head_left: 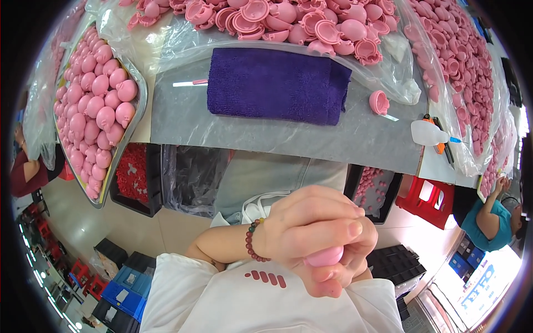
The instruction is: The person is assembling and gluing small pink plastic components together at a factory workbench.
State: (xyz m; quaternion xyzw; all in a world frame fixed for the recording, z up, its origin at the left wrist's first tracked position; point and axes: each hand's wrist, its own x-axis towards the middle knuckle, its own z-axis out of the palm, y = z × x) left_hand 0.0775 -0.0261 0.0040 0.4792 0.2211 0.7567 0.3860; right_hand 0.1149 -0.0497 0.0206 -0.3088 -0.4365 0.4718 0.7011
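My left hand [302, 219], with a beaded bracelet on its wrist, is closed over a pink plastic ball [325, 256]. From the other side my right hand [354, 258] wraps round the same ball, the fingers of both hands pressed together. Only a small part of the ball shows between them; the rest is hidden. Both hands are raised in front of my chest, on the near side of the grey worktop [266, 135]. Lying on the worktop are a folded purple towel [272, 86] and one loose pink half shell [379, 102].
Pink half shells [294, 22] are heaped at the back on clear plastic. A tray of pink balls [94, 111] stands left; more shells [455, 61] lie right. A clear bottle with blue tip [430, 134] rests by orange-handled tools [440, 147]. Another person [491, 219] sits far right.
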